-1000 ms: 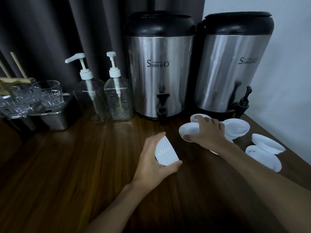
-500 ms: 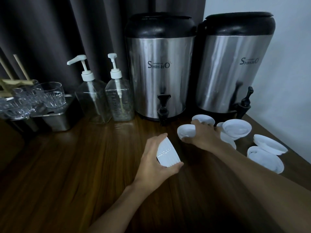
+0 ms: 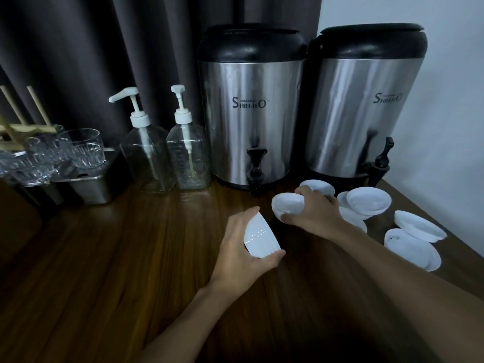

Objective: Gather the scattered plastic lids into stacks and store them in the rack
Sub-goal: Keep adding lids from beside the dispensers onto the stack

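Frame centre: my left hand (image 3: 242,248) is wrapped round a short stack of lids (image 3: 259,241), thumb under, fingers over the top; touching the table (image 3: 104,258) or just off it, can't tell. Just behind, my right hand (image 3: 314,213) pinches one lid (image 3: 286,205). A sec ago that lid lay flat under my palm, now it's tipped up on edge, so I reckon it joins the stack next. Loose lids (image 3: 368,203) wait centre right, some overlapping, a couple half under my wrist, so no exact count. Further back: two steel dispensers (image 3: 251,113), pump bottles (image 3: 188,158), glasses (image 3: 81,148). No rack I can ID; wooden sticks (image 3: 15,127) at the left edge are cut off.
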Action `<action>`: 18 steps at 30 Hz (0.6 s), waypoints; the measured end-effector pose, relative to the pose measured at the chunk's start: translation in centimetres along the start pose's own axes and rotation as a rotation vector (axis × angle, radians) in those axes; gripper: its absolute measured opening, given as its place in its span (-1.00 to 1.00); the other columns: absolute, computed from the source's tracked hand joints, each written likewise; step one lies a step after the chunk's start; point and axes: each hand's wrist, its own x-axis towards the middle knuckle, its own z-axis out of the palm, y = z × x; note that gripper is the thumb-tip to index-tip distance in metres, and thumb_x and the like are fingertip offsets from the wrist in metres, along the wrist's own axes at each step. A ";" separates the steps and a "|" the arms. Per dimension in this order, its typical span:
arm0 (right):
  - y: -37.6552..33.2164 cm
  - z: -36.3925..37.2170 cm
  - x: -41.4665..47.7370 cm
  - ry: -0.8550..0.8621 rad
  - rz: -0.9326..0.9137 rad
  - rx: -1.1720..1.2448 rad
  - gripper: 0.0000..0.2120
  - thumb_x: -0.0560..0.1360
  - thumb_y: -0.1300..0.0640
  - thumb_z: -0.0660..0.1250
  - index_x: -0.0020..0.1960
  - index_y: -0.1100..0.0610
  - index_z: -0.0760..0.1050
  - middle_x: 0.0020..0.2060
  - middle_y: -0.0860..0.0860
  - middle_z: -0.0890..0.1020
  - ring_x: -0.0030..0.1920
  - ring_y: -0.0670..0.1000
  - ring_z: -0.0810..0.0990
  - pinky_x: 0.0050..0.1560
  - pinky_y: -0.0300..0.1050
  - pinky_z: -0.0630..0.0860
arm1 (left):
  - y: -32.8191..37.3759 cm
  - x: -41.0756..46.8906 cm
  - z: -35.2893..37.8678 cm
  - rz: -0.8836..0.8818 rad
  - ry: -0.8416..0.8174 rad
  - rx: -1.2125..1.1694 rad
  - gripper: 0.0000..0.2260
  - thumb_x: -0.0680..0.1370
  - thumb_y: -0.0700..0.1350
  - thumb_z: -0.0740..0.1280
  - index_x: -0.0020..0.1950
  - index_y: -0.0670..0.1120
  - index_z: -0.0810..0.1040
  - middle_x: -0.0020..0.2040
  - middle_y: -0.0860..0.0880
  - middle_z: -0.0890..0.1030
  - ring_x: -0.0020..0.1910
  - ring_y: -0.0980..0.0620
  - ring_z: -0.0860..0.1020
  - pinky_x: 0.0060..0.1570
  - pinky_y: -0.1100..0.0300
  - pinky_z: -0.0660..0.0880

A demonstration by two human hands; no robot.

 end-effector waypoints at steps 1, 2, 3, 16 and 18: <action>-0.2 -0.4 -0.2 0.009 0.007 0.052 -0.32 0.39 -0.24 0.47 0.40 -0.03 0.34 0.27 0.02 0.52 0.29 0.09 0.46 0.41 0.11 0.26 | 0.0 0.0 0.0 -0.002 0.008 -0.008 -0.21 0.31 0.07 0.65 0.39 0.31 0.27 0.34 0.19 0.37 0.35 0.30 0.33 0.20 0.58 0.25; -0.4 -0.9 -0.6 0.005 0.021 0.125 -0.33 0.39 -0.21 0.48 0.40 -0.02 0.35 0.24 -0.01 0.52 0.26 0.08 0.47 0.37 0.10 0.33 | 0.0 0.0 0.0 -0.003 0.019 -0.018 -0.21 0.31 0.05 0.65 0.40 0.28 0.28 0.34 0.18 0.38 0.35 0.32 0.33 0.21 0.57 0.25; -0.7 -1.4 -1.0 -0.016 0.037 0.220 -0.33 0.40 -0.18 0.49 0.41 -0.01 0.35 0.21 -0.03 0.51 0.23 0.05 0.48 0.31 0.07 0.41 | -0.1 0.0 -0.1 -0.005 0.031 -0.028 -0.20 0.31 0.04 0.66 0.42 0.24 0.29 0.35 0.18 0.38 0.36 0.33 0.33 0.22 0.57 0.24; -2.3 -2.1 -6.3 -0.380 -0.044 0.888 -0.46 0.38 -0.09 0.51 0.33 -0.08 0.48 0.21 -0.06 0.61 0.24 -0.14 0.58 0.24 -0.10 0.54 | -0.3 -0.1 -0.2 0.057 0.117 -0.177 -0.23 0.31 0.04 0.62 0.44 0.05 0.34 0.32 0.04 0.45 0.34 0.01 0.46 0.17 0.27 0.50; -2.5 -1.7 -6.5 -0.394 -0.052 0.922 -0.46 0.38 -0.08 0.50 0.33 -0.05 0.50 0.20 -0.06 0.63 0.24 -0.13 0.58 0.24 -0.11 0.53 | -0.3 -0.1 -0.2 0.072 0.127 -0.180 -0.24 0.31 0.00 0.62 0.42 0.08 0.35 0.31 0.04 0.46 0.34 0.01 0.46 0.17 0.28 0.50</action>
